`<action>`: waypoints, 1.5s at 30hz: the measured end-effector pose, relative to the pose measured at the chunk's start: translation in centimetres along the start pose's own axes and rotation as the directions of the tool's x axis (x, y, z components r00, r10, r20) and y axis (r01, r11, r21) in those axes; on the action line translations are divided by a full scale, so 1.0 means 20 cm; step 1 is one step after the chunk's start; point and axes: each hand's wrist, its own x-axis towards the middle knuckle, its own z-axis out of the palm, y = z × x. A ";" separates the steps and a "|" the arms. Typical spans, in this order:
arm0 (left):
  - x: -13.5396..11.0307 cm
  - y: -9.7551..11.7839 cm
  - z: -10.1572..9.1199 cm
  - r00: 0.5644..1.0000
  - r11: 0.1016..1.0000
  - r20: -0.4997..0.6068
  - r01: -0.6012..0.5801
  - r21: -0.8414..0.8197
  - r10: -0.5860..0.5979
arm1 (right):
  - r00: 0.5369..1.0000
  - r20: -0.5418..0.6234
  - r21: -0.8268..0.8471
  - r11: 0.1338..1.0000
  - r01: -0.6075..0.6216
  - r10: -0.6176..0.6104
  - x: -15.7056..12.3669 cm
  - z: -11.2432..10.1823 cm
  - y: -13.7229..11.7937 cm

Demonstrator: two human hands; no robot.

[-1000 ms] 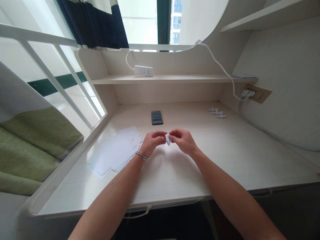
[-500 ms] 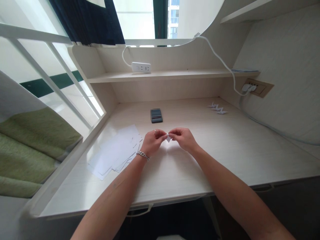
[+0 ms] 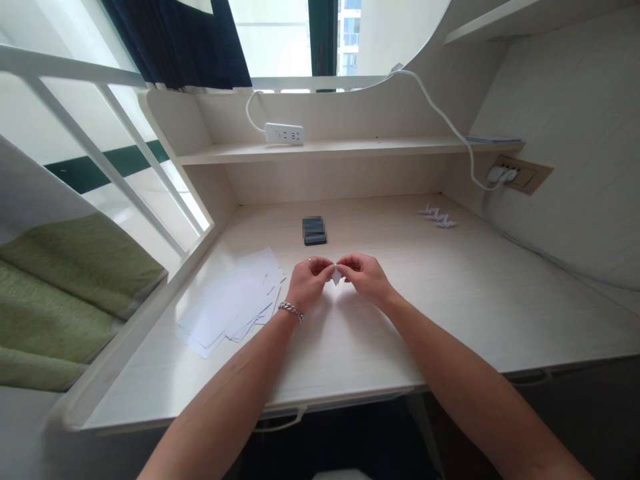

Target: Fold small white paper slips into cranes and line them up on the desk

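Most of the small folded paper (image 3: 337, 274) was hidden between our fingertips, so its shape could not be made out. Our left hand (image 3: 310, 283) and right hand (image 3: 367, 277) met just above the middle of the surface (image 3: 450, 300), each pinching one side of the paper, forearms converging from below. Loose sheets (image 3: 233, 303) lay to the left; a dark phone (image 3: 314, 231) lay beyond, its screen blurred.
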 end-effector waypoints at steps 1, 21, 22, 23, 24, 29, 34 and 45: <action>0.00 0.00 0.00 0.999 0.999 0.013 0.034 -0.042 -0.034 | 1.000 -0.016 -0.010 1.000 0.011 -0.012 0.00 0.00 0.01; 0.02 -0.09 -0.02 0.990 0.980 0.139 -0.001 0.200 -0.028 | 0.998 -0.056 -0.089 0.996 -0.022 0.017 0.01 0.03 0.02; 0.02 -0.09 -0.02 0.989 0.982 0.147 0.003 0.191 -0.032 | 0.998 -0.061 -0.084 0.996 -0.028 0.023 0.01 0.04 0.03; 0.02 -0.10 -0.03 0.988 0.982 0.150 0.006 0.188 -0.035 | 0.998 -0.063 -0.081 0.996 -0.029 0.024 0.01 0.04 0.03; 0.02 -0.10 -0.03 0.989 0.981 0.145 0.006 0.193 -0.034 | 0.998 -0.060 -0.080 0.996 -0.024 0.019 0.00 0.04 0.03; 0.02 -0.09 -0.03 0.994 0.971 0.106 -0.024 0.239 -0.002 | 0.999 -0.029 -0.099 0.995 0.010 -0.013 0.00 0.04 0.03; 0.01 -0.06 -0.01 0.987 0.989 0.161 -0.006 0.145 -0.018 | 0.994 -0.109 -0.024 1.000 -0.007 0.004 0.01 0.02 0.04; 0.01 0.02 -0.07 0.984 0.938 -0.001 -0.170 0.303 0.179 | 1.000 0.003 -0.006 1.000 0.008 -0.008 0.01 0.01 0.03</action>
